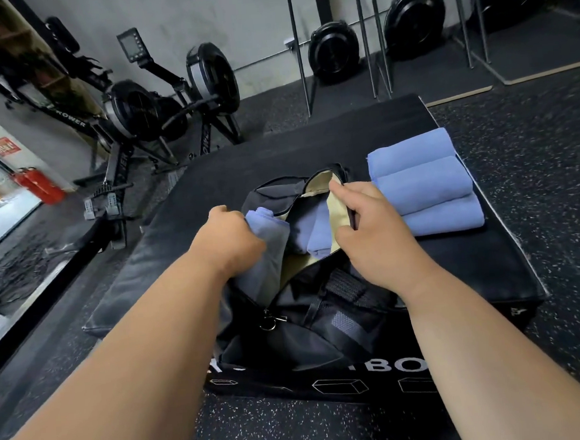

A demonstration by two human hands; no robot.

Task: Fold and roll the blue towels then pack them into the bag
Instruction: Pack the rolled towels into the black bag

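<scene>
— Where does the bag [308, 308] sit?
— On the padded box [310, 139], at its near edge. Three rolled towels [423, 183] lie side by side to its right.
— And inside the bag?
— One towel [316, 228], possibly two. Another roll [267, 252] stands in the opening's left side.
— Behind?
— Rowing machines [143, 109], far left, on the floor [534, 154].
</scene>
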